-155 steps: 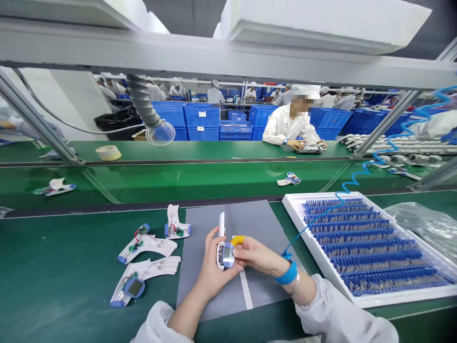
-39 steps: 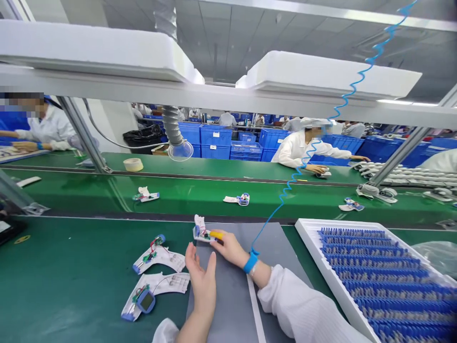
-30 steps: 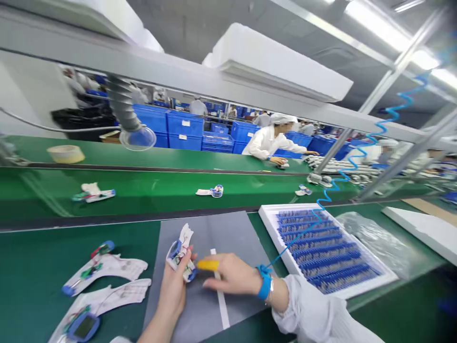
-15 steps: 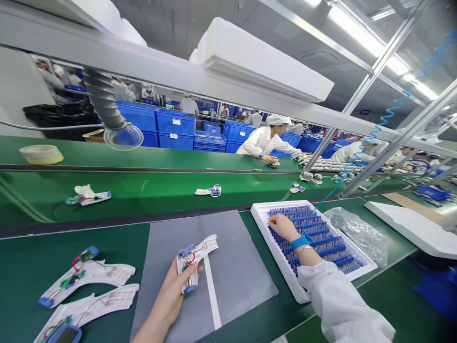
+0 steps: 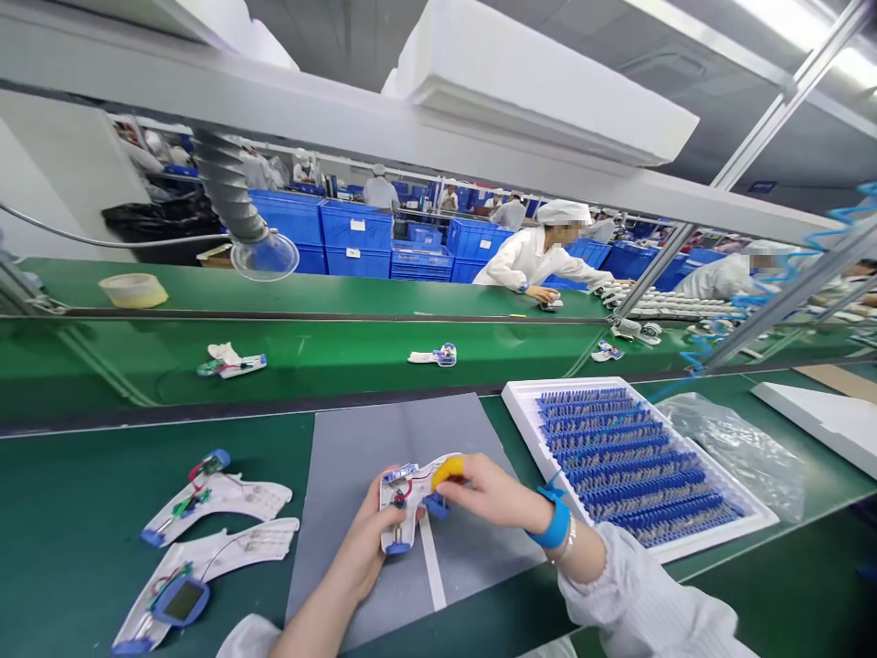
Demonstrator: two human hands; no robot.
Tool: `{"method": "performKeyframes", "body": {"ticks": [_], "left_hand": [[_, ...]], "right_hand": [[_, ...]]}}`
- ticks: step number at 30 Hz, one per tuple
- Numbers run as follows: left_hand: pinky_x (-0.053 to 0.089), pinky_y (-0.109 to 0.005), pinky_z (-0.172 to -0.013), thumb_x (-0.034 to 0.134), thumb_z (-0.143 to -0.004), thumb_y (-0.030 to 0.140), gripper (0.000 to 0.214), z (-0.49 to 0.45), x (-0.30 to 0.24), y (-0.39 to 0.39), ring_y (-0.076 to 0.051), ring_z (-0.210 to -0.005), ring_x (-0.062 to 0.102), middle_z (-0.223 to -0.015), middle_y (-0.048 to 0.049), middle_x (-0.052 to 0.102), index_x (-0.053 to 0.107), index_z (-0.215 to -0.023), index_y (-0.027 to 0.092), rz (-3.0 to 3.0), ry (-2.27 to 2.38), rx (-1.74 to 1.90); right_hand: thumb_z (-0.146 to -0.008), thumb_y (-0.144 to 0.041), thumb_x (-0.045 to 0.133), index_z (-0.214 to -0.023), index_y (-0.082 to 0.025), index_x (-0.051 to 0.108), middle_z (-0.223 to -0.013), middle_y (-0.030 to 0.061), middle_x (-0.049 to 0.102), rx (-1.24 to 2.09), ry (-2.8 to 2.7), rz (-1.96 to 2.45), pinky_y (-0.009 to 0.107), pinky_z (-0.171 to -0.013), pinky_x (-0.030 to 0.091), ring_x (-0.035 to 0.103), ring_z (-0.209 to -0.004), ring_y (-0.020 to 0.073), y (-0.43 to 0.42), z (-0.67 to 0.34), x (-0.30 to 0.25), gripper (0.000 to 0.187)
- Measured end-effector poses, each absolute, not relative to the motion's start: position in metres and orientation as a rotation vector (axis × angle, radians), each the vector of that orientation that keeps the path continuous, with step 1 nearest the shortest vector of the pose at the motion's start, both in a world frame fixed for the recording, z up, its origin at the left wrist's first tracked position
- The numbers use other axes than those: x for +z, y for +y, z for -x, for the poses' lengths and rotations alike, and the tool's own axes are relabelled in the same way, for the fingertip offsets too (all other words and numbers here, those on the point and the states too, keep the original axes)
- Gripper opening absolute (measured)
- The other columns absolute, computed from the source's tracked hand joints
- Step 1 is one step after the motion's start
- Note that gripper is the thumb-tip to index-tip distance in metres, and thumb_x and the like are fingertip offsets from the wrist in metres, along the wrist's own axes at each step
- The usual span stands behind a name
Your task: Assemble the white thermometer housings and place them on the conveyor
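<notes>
My left hand (image 5: 360, 539) grips a white plastic device housing (image 5: 407, 498) with a small circuit board and thin wires on it, above a grey mat (image 5: 370, 448). My right hand (image 5: 486, 493), with a yellow finger cot (image 5: 448, 472) on one fingertip, pinches a small blue part (image 5: 437, 505) against the housing's edge. Left of the mat lie two similar housings (image 5: 216, 498), one with a small LCD screen (image 5: 182, 601). A blue wrist strap (image 5: 554, 521) circles my right wrist.
A white foam tray (image 5: 527, 429) holds rows of blue parts to my right, with a plastic bag (image 5: 733, 452) beyond it. Across the green conveyor belt (image 5: 343, 366) sit more housings, and a co-worker (image 5: 541, 260) stands before blue crates (image 5: 349, 242).
My right hand has come back from the foam tray to the housing, now with a small blue part at its fingertips. The housing has turned in my left hand.
</notes>
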State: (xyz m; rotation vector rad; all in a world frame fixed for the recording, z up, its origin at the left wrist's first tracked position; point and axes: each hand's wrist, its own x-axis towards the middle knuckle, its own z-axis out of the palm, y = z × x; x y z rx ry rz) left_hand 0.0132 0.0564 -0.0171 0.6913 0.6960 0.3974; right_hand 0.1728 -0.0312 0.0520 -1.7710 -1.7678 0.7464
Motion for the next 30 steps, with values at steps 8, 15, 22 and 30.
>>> {"method": "performKeyframes", "body": {"ticks": [8,15,22,30], "left_hand": [[0.044,-0.027,-0.082,0.070,-0.057,0.023,0.072,-0.012,-0.015,0.049,-0.022,-0.101,0.058,-0.111,-0.0061,0.062,0.040,-0.123,0.020,-0.776,0.679,0.395],[0.045,-0.029,-0.088,0.078,-0.051,0.041,0.084,-0.011,-0.017,0.050,-0.026,-0.112,0.051,-0.122,-0.0051,0.056,0.039,-0.124,0.026,-0.898,0.770,0.317],[0.049,-0.027,-0.083,0.074,-0.052,0.049,0.082,-0.012,-0.030,0.052,-0.027,-0.111,0.051,-0.124,-0.0070,0.053,0.040,-0.123,0.024,-1.069,0.779,0.348],[0.048,-0.032,-0.086,0.072,-0.051,0.054,0.077,-0.012,-0.045,0.056,-0.028,-0.108,0.054,-0.116,-0.0065,0.058,0.047,-0.116,0.023,-1.231,0.794,0.388]], "right_hand": [[-0.085,-0.023,0.047,-0.083,-0.013,0.063,-0.073,0.0020,0.062,0.746,-1.925,1.799,0.019,-0.058,0.039,0.051,-0.061,0.0100,-0.017,-0.166,0.039,0.019],[-0.086,-0.028,0.049,-0.096,-0.015,0.063,-0.088,0.0026,0.066,0.736,-1.991,1.895,0.017,-0.066,0.041,0.058,-0.073,0.0109,-0.018,-0.166,0.038,0.022],[-0.087,-0.029,0.047,-0.097,-0.015,0.062,-0.088,0.0028,0.066,0.678,-2.006,1.901,0.016,-0.065,0.040,0.058,-0.073,0.0108,-0.019,-0.169,0.034,0.024],[-0.087,-0.035,0.045,-0.097,-0.015,0.061,-0.084,0.0023,0.066,0.662,-2.128,1.922,0.018,-0.062,0.039,0.056,-0.068,0.0113,-0.017,-0.174,0.032,0.027]]}}
